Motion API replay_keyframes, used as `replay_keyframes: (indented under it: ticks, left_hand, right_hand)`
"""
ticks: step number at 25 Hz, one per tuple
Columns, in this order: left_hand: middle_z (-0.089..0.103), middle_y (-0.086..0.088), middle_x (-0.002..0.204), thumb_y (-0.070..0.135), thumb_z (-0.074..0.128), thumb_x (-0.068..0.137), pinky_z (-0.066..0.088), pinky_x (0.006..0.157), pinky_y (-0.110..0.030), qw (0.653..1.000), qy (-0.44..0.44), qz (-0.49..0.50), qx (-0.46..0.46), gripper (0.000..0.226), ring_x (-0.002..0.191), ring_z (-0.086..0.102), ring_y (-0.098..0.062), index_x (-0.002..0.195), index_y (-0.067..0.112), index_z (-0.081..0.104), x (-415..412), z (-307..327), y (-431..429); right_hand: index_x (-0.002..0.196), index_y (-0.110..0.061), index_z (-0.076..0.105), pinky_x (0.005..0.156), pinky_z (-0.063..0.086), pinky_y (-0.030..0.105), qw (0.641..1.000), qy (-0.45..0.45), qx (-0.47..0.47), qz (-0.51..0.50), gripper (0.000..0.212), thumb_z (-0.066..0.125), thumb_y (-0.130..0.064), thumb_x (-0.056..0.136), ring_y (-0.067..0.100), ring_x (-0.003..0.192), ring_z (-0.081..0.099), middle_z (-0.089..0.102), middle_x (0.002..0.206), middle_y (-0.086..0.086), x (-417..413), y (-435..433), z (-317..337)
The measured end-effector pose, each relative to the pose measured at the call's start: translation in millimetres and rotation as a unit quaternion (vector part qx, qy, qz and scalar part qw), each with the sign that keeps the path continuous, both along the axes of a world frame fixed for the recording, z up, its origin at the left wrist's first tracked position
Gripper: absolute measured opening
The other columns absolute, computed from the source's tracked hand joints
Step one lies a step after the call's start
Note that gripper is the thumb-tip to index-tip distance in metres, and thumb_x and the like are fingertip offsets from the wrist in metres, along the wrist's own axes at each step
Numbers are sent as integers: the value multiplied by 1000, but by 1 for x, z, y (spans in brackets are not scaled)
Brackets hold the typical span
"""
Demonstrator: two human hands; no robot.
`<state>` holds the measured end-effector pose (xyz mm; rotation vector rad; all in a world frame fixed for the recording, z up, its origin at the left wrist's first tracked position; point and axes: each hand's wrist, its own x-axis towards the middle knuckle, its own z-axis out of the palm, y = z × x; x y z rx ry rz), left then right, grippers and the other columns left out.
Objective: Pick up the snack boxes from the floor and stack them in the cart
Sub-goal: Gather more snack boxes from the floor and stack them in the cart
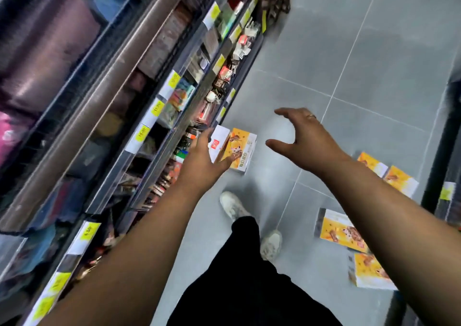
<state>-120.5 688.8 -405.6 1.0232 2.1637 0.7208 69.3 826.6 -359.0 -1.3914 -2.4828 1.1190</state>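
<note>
An orange and white snack box lies on the grey floor beside the shelf base. My left hand hovers just in front of it with fingers spread, holding nothing. My right hand is to the box's right, open in a wide claw, thumb and fingers apart, empty. Several more snack boxes lie on the floor at the right: one near my right forearm, another below it, and two partly hidden behind the forearm. No cart is in view.
A tall store shelf with yellow price tags and small goods runs along the left. My feet in pale shoes stand on the floor tiles. A dark shelf edge borders the right side.
</note>
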Motion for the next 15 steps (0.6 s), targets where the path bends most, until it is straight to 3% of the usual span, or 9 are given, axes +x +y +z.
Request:
replay_keyframes:
  ticks: [5, 10, 15]
  left_hand:
    - [49, -13, 133, 48, 76, 74, 50, 94, -41, 996, -17, 37, -79, 92, 117, 53, -25, 146, 22, 25, -19, -94, 50]
    - [47, -16, 132, 32, 80, 74, 47, 95, -47, 989, -21, 70, -128, 84, 115, 52, -33, 143, 15, 34, -36, -193, 91]
    - [48, -14, 131, 35, 80, 74, 46, 96, -49, 975, -26, 163, -149, 85, 116, 52, -32, 142, 18, 32, -47, -324, 123]
  right_hand:
    - [142, -26, 40, 104, 37, 36, 998, -54, -44, 11, 76, 75, -40, 77, 30, 127, 44, 42, 139, 9, -34, 53, -94]
    - [144, -25, 36, 101, 42, 42, 996, -84, -34, 12, 82, 77, -40, 75, 35, 124, 43, 36, 141, 12, -70, 114, -203]
    - [147, -24, 31, 96, 42, 46, 988, -124, -38, 78, 89, 78, -43, 74, 41, 122, 42, 32, 143, 16, -112, 172, -354]
